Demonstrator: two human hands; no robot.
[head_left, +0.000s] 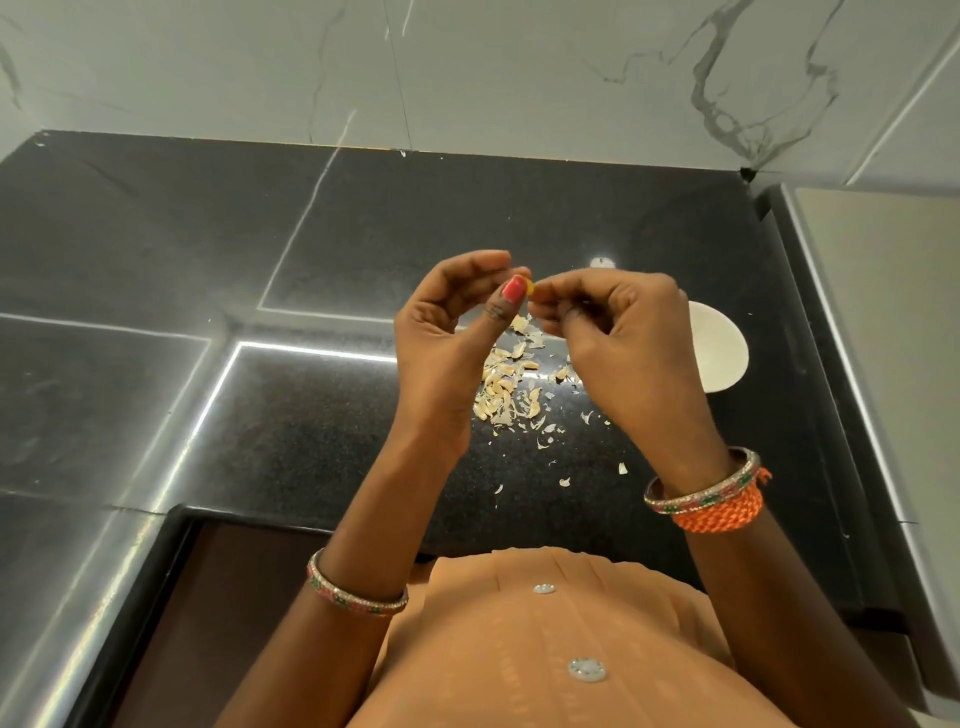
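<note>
Both hands are raised above the black counter (260, 415) and meet at their fingertips. My left hand (447, 332) pinches a small pale yellow garlic clove (531, 287) between its thumb and curled fingers. My right hand (623, 332) pinches the same clove from the right side; most of the clove is hidden by the fingers. Below the hands lies a pile of pale garlic cloves and papery skins (514, 384) on the counter.
A white bowl (722, 353) sits on the counter to the right, partly behind my right hand. Loose skin flakes (566, 480) are scattered toward the counter's front edge. A marble-patterned wall (467, 73) rises behind, and a raised ledge (857, 312) runs along the right.
</note>
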